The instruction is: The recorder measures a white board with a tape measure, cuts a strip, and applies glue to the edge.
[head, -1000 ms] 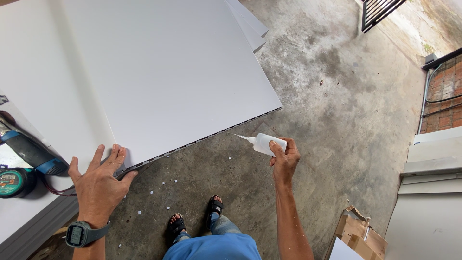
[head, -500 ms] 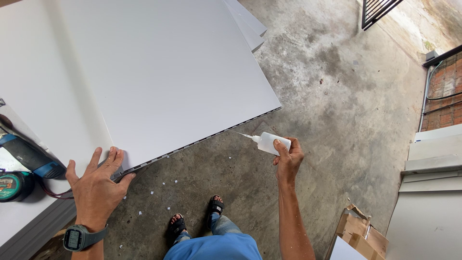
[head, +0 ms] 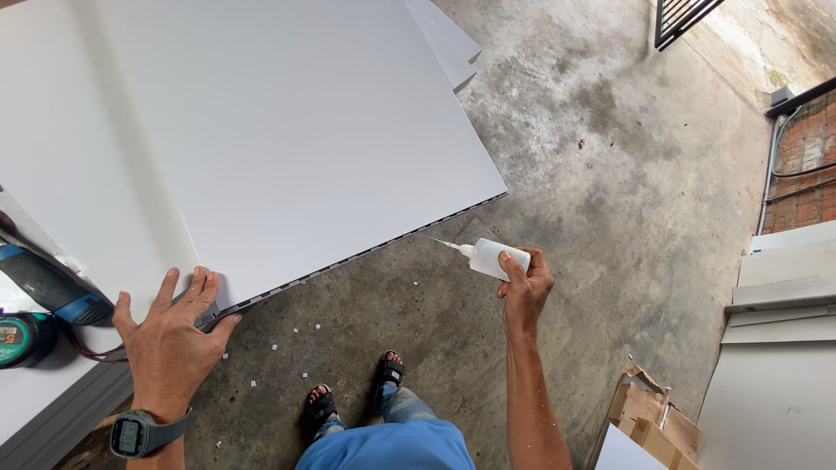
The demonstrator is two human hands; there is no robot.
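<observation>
Pressing flat on the near corner of the white panel (head: 287, 130), the left hand (head: 170, 335) has its fingers spread and holds nothing. The panel lies on other white sheets, its front edge over the concrete floor (head: 610, 174). To the right, the right hand (head: 522, 283) has its grip closed around a glue bottle (head: 492, 258), nozzle pointing at that edge but not touching it. I judge that glue is being put along the edge; the next move needs the nozzle brought onto it. A blue tool (head: 43, 283) at left is cut off.
</observation>
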